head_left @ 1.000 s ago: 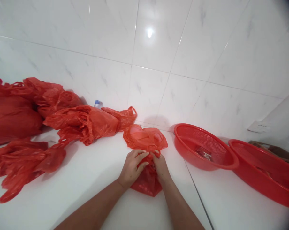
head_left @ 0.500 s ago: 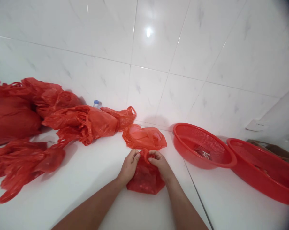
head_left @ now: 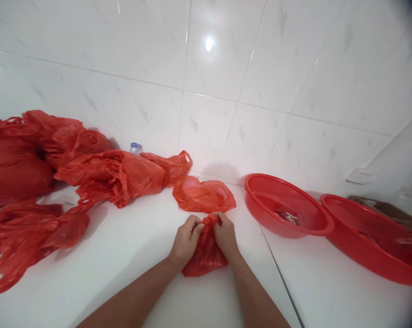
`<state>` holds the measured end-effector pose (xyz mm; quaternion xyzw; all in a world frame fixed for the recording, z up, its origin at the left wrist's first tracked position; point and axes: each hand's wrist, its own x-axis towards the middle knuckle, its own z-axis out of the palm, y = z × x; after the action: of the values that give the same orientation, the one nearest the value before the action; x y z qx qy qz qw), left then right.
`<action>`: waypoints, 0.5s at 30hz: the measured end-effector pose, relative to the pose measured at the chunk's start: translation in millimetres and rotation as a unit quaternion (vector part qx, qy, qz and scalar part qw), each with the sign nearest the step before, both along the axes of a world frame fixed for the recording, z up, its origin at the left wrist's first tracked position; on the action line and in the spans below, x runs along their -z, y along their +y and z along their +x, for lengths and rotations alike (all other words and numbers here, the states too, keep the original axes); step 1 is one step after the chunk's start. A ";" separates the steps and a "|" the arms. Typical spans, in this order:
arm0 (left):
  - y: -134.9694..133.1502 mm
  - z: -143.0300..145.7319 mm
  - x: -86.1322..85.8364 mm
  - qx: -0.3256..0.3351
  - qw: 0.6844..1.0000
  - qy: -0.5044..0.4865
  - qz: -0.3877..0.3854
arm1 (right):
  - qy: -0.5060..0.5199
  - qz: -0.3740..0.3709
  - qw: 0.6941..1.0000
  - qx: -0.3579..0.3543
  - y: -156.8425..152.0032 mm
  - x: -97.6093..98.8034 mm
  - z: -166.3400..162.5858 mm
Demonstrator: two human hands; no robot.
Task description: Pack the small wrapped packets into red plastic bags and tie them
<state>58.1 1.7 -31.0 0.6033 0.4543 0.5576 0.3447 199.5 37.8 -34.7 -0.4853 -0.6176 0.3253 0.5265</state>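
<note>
Both my hands pinch the top of a small red plastic bag (head_left: 205, 255) that rests on the white counter (head_left: 130, 259) right in front of me. My left hand (head_left: 185, 240) grips its neck from the left, fingers curled. From the right, my right hand (head_left: 225, 236) has its fingers closed on the same gathered plastic. Just beyond my hands lies another flattened red bag (head_left: 204, 195).
A heap of red plastic bags (head_left: 55, 177) fills the left side, with a bottle cap (head_left: 134, 147) showing behind it. At the right stand a red mesh basket (head_left: 286, 209) and a second red basket (head_left: 373, 237). A tiled wall runs along the back.
My hands have bunched the small bag's top tighter and drawn it slightly toward me. The bag looks narrower than before.
</note>
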 end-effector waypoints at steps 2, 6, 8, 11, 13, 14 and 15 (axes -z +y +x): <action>-0.4 0.6 -1.8 0.003 1.000 -0.020 0.020 | 0.048 -0.011 0.998 -0.048 2.0 -0.7 1.4; -1.9 1.5 -3.0 0.060 0.997 -0.039 0.003 | 0.079 -0.030 0.995 -0.046 6.0 0.1 3.1; -2.3 1.9 -1.5 0.084 0.996 -0.029 -0.007 | 0.074 -0.030 0.997 -0.005 5.9 1.6 2.1; -2.3 2.5 2.1 0.079 0.997 -0.021 -0.005 | 0.065 -0.028 0.997 0.031 2.2 3.3 -0.4; -2.7 3.1 4.3 0.072 0.997 -0.011 -0.008 | 0.046 -0.022 0.997 0.051 -1.4 3.5 -1.4; -3.4 3.5 5.1 0.073 0.997 -0.005 -0.009 | 0.031 -0.017 0.997 0.065 -3.1 3.4 -1.7; -4.4 4.2 5.7 0.076 0.997 0.001 -0.008 | 0.019 -0.010 0.997 0.078 -4.5 3.1 -1.8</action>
<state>62.2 -2.7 -36.7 0.6336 0.4119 0.5259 0.3903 197.6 33.3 -37.8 -0.5313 -0.5644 0.2985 0.5568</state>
